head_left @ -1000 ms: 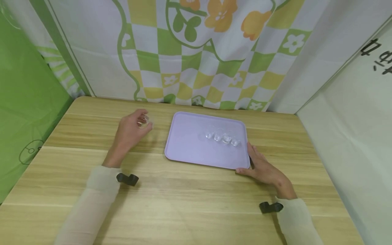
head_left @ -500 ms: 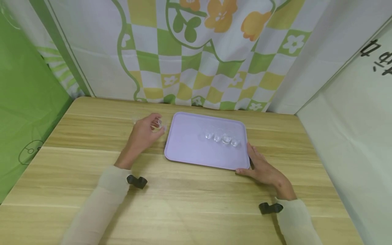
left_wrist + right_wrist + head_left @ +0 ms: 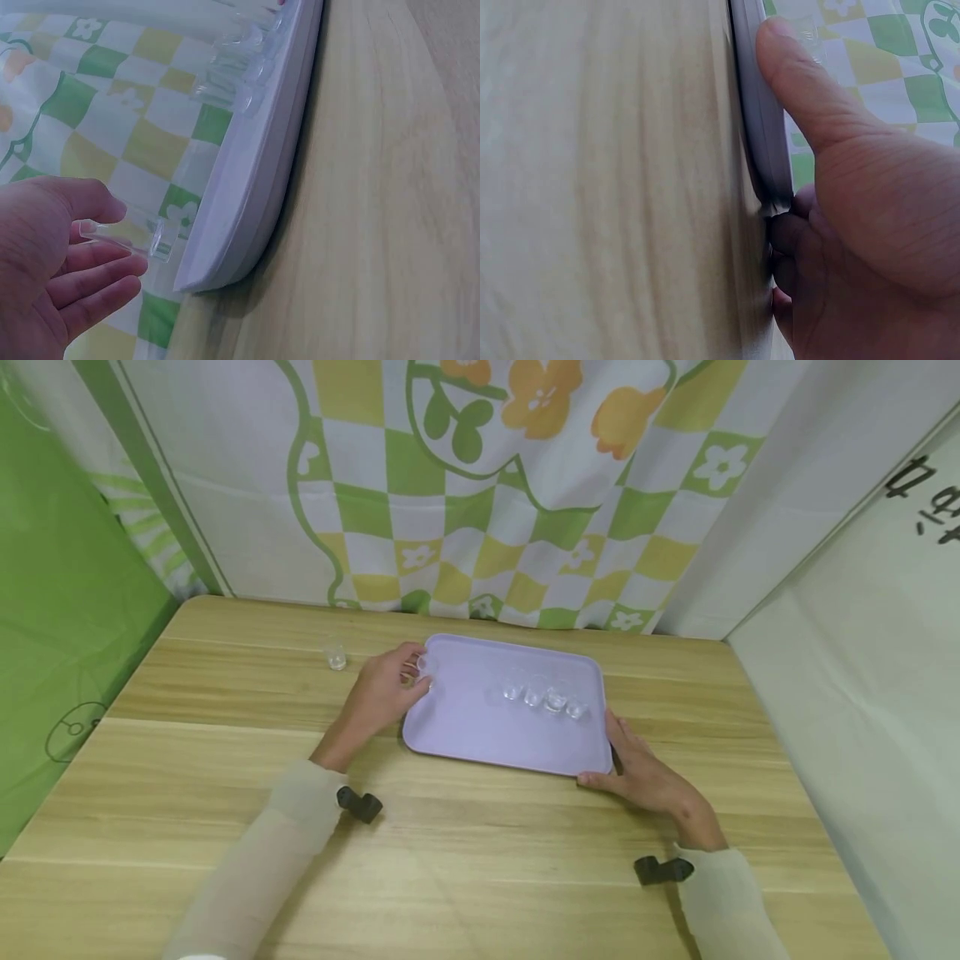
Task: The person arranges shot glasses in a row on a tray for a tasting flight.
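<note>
My left hand (image 3: 386, 687) pinches a small clear shot glass (image 3: 139, 236) between thumb and fingers, over the left edge of a lilac tray (image 3: 465, 727). In the left wrist view the glass is tilted onto its side. Several matching shot glasses (image 3: 555, 701) stand in a slanting row on the tray's right half. My right hand (image 3: 648, 777) holds the tray's near right corner, thumb along the front edge and fingers along the right side. The right wrist view shows the thumb (image 3: 810, 86) against the tray's side, with the other fingers partly hidden.
Another clear shot glass (image 3: 337, 657) stands on the wooden table (image 3: 480, 852), behind and left of my left hand. A checked, flowered curtain (image 3: 480, 527) hangs along the table's back edge. Green cloth (image 3: 67, 610) is at the left and a white sheet (image 3: 862, 635) at the right.
My left hand has moved right with its shot glass, from over the table to the tray's left edge. The glass standing on the table has come into view. The right hand stays put.
</note>
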`<state>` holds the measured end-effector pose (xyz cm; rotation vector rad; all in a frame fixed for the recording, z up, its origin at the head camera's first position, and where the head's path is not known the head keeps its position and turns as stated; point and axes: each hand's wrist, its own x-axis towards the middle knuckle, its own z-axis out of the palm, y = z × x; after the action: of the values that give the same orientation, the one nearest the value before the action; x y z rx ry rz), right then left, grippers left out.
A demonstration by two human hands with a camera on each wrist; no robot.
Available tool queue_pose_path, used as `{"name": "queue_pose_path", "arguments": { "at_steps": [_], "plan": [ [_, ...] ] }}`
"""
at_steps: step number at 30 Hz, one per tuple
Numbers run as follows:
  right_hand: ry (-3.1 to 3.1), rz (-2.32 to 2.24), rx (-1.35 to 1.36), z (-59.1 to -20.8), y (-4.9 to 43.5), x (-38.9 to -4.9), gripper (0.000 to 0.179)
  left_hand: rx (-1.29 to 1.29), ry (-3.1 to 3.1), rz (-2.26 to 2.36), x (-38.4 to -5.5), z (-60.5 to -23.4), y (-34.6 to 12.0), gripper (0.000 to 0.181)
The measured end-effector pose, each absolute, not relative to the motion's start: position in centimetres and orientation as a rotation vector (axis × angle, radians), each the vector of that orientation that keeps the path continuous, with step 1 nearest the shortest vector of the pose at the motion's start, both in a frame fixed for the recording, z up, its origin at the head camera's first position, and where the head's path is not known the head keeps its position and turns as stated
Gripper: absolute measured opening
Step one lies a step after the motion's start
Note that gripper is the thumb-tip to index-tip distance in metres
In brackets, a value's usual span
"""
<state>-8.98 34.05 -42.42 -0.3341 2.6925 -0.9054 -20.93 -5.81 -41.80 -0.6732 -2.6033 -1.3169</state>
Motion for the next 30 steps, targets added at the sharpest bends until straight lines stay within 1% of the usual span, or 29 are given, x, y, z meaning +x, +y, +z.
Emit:
{"name": "queue_pose_path", "arguments": {
  "at_steps": [10,19,30],
  "plan": [
    [2.69,-0.88,-0.318,-42.4,34.2,-8.9,0.114,-0.703,-2.625,-1.327,-21.3,-42.5,-3.3,0.039],
    [2.693,-0.867,-0.304,-42.4,34.1,-8.9,0.114,-0.713,-2.648,-1.359,-21.7,-42.9,-1.7,0.04],
    [2.684,-0.88,-0.295,-42.3,34.1,-8.8,0.114,-0.754,-2.686,-1.293,-22.3,-43.0,0.2,0.039]
  ]
}}
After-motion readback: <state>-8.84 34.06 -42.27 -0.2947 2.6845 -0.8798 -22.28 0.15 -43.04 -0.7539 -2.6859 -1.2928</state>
